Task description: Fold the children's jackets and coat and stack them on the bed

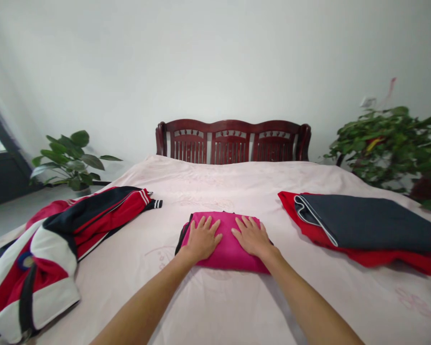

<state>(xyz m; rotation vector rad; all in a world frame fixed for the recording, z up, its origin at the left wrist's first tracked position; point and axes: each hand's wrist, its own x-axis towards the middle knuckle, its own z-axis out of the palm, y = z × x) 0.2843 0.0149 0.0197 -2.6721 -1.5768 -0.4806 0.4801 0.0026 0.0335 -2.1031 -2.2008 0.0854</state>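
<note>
A folded magenta garment with some black edging lies in a compact bundle at the middle of the bed. My left hand rests flat on its left part, fingers spread. On its right part lies my right hand, palm down, with the fingers apart too. Both hands touch the top of the cloth without gripping it. What kind of garment it is, the folds do not show.
Pale pink sheet covers the bed. Red, navy and white jackets lie loosely at the left. At the right, a dark folded cloth sits on a red cloth. Beyond stand a wooden backrest and potted plants.
</note>
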